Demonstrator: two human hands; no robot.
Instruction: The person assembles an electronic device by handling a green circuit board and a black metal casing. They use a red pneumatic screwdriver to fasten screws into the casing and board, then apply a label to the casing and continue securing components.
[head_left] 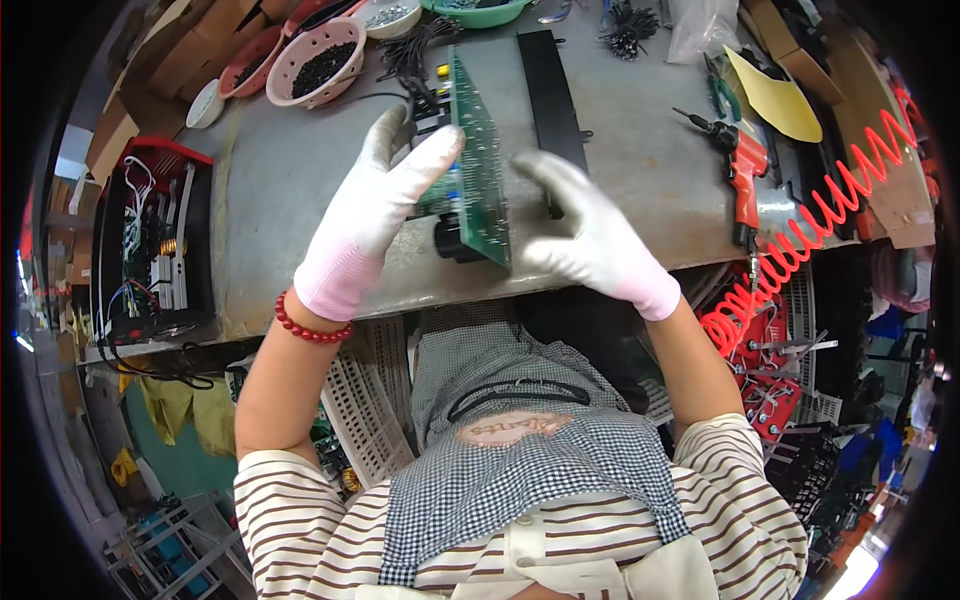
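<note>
A green circuit board (480,165) stands on edge on the metal workbench, its solder side facing right and its components facing left. On the left of it is my left hand (375,200) in a white glove, fingers and thumb apart. The thumb overlaps the component side; whether it touches cannot be told. To the right, my gloved right hand (595,230) is open, fingers spread, a small gap from the board. A round black part (456,240) projects from the board's near end. Behind my right fingertips lies a long black metal strip (550,95).
A red pneumatic screwdriver (745,175) with a coiled red hose (800,240) lies at the right, near a yellow sheet (775,95). At far left is an open black case (150,240) with wires. Baskets of small parts (315,65) and cable bundles (628,28) line the back.
</note>
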